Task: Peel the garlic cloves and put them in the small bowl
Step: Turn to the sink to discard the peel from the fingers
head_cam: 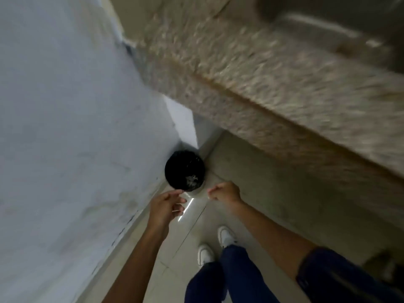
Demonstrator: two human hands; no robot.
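Garlic cloves and small bowl nowhere in view. Pale scraps, perhaps peel, inside black-lined bin (185, 171) on floor beside white wall (65, 127). Left hand (167, 206) low near bin's rim, fingers loosely extended and slightly apart, gripping nothing discernible. Right hand (225, 192) just beside, fingers curled inward; contents impossible to tell. Blurred speckled stone counter (262, 68) above; white shoes (226, 236) on tiled floor (251, 171).

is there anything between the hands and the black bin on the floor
Nothing visible. Both the left hand and right hand hang just short of the black bin, with only bare floor in the gap.
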